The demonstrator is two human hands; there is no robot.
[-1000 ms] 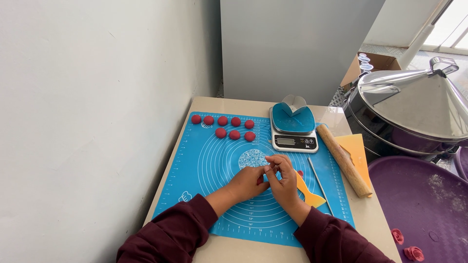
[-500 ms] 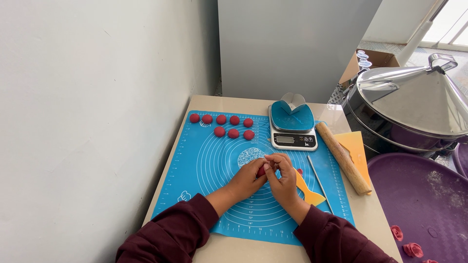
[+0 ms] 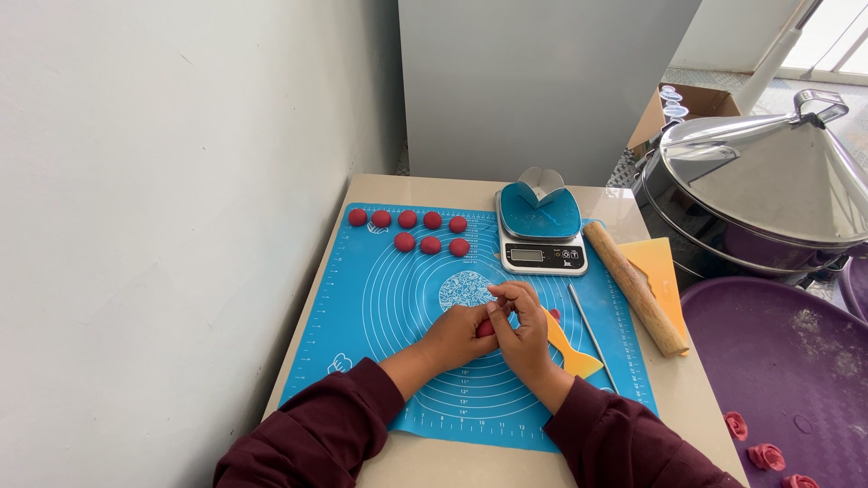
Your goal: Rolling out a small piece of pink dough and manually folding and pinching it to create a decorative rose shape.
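Two hands meet over the middle of the blue mat (image 3: 389, 298), left hand (image 3: 461, 333) and right hand (image 3: 520, 330) pinched together on a red dough piece (image 3: 485, 329). Eight red dough balls (image 3: 418, 230) sit at the mat's far edge; scale (image 3: 542, 256) and rolling pin (image 3: 635, 287) lie to the right.

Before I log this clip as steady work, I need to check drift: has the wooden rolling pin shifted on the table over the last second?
No. The wooden rolling pin lies slanted between the kitchen scale and the yellow sheet, just as before.
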